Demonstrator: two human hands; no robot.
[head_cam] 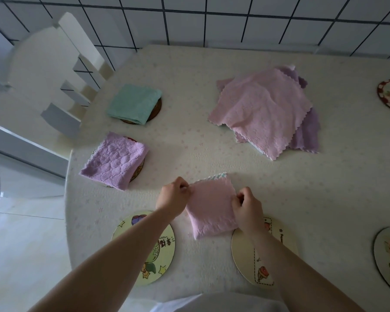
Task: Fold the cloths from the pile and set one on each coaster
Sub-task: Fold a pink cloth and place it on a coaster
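A person's left hand (175, 195) and right hand (245, 207) pinch opposite edges of a folded pink cloth (211, 210) on a white table (324, 199). Beyond lies the pile (263, 109) of pink and purple cloths. To the left, a green cloth (133, 103) and a purple cloth (114, 159) each sit on a coaster. Bare coasters (144, 248) lie near the front edge.
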